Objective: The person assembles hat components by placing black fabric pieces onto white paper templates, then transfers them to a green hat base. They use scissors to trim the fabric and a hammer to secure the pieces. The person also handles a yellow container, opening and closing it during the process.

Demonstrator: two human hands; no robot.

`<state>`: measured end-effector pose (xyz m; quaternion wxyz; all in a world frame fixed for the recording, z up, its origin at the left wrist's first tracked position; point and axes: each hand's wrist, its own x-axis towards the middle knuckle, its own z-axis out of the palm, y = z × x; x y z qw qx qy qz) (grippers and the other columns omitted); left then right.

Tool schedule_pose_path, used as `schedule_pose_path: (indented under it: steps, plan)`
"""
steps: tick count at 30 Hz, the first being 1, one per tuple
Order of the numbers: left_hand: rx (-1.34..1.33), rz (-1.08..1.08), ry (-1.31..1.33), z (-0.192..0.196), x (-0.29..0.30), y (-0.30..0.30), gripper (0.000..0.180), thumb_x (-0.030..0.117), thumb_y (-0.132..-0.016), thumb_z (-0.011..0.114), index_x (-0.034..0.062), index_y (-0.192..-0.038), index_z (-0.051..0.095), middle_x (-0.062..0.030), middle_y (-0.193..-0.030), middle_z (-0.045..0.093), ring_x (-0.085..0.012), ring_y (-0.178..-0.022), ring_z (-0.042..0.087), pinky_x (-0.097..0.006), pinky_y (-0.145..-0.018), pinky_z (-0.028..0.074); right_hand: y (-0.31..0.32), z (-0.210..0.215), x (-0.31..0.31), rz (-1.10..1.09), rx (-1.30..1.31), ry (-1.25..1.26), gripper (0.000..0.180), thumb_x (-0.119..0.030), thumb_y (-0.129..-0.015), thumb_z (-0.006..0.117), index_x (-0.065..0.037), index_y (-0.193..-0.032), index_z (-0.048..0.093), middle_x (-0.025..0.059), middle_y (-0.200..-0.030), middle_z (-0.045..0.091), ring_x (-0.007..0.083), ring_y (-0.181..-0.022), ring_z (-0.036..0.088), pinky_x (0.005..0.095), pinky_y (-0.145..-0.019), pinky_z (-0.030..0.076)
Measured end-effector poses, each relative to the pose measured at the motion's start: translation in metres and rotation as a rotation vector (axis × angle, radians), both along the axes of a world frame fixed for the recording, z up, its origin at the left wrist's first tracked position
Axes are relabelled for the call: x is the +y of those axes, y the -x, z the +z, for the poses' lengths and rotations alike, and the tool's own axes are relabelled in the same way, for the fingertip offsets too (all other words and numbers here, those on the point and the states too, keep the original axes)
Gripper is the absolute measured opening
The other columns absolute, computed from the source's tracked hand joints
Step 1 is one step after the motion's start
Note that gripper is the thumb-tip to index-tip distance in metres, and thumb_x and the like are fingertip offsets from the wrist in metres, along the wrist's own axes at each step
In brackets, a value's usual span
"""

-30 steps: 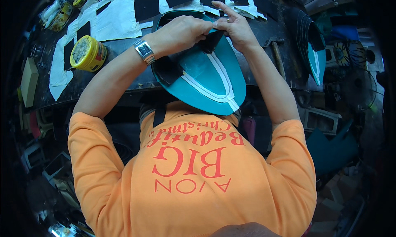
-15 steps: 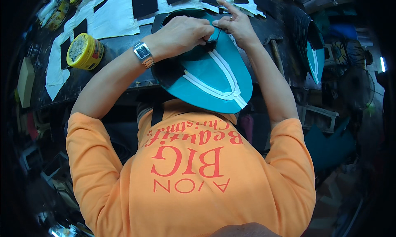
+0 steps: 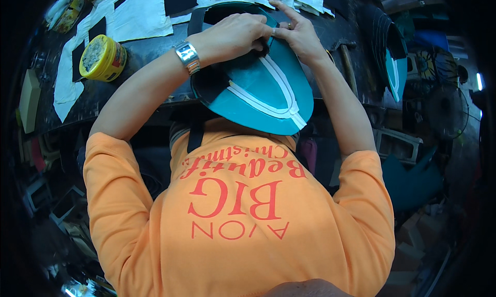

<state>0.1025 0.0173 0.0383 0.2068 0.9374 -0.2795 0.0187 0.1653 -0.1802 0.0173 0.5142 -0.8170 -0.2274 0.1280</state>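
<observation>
A stiff teal piece (image 3: pixel 258 98), rounded at its near end and dark inside, hangs over the table's front edge against my orange shirt. White tape strips (image 3: pixel 281 80) run along it and meet in a point near its tip. My left hand (image 3: pixel 235 36), with a metal watch at the wrist, is closed in a pinch at the piece's upper edge; its fingertips are partly hidden. Across from it, my right hand (image 3: pixel 299 36) grips the same edge with the thumb, its index finger stretched out upward and other fingers curled behind.
A yellow tub (image 3: pixel 103 59) stands at the left. Behind lie white sheets (image 3: pixel 142 18) with black rectangles (image 3: pixel 180 0) on them. On the right are a hammer-like tool (image 3: pixel 347 67) and a stack of dark and teal pieces (image 3: pixel 388 54). A fan (image 3: pixel 445 111) stands beyond.
The teal piece has shifted slightly up and to the left. My left hand has rolled over at the edge, and its fingertips now meet the right thumb.
</observation>
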Motion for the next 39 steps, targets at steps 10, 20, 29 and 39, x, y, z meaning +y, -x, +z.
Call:
schedule_pose_path:
  steps: [10,20,29,39]
  plan:
    - [-0.058,0.035,0.026,-0.013,0.003,-0.002,0.024,0.004,-0.086,0.074,0.0068,-0.104,0.06,-0.0134,-0.113,0.067,-0.032,-0.104,0.066,-0.043,-0.088,0.053,-0.012,-0.006,-0.017,-0.029,-0.106,0.017,0.067,-0.031,-0.09,0.078,-0.012,-0.149,0.051,0.0068,-0.078,0.071,0.0112,-0.068,0.064,0.0275,-0.065,0.054]
    - [-0.058,0.086,0.017,-0.019,-0.008,-0.004,0.03,0.005,-0.081,0.077,0.007,-0.107,0.063,-0.0122,-0.105,0.065,-0.0329,-0.103,0.066,-0.042,-0.089,0.054,0.02,-0.005,-0.092,-0.132,-0.602,0.766,0.046,-0.016,-0.093,0.066,-0.009,-0.138,0.055,0.0242,-0.114,0.064,0.0427,-0.104,0.065,0.0501,-0.089,0.052]
    - [-0.103,0.061,-0.046,-0.018,-0.008,0.002,0.008,0.01,-0.086,0.072,0.0063,-0.093,0.073,-0.012,-0.103,0.064,-0.0287,-0.099,0.067,-0.04,-0.086,0.055,0.01,-0.006,-0.104,-0.24,-0.306,0.729,0.056,-0.004,-0.085,0.065,-0.008,-0.14,0.056,0.0301,-0.117,0.064,0.0459,-0.106,0.064,0.0502,-0.094,0.051]
    - [-0.033,0.087,0.09,-0.017,0.006,-0.004,0.013,0.009,-0.092,0.067,0.0074,-0.105,0.07,-0.0126,-0.108,0.07,-0.032,-0.101,0.068,-0.042,-0.088,0.054,0.023,0.017,-0.12,-0.365,0.099,0.298,0.063,0.002,-0.086,0.061,-0.013,-0.147,0.054,0.0102,-0.081,0.067,0.0128,-0.068,0.07,0.0298,-0.058,0.056]
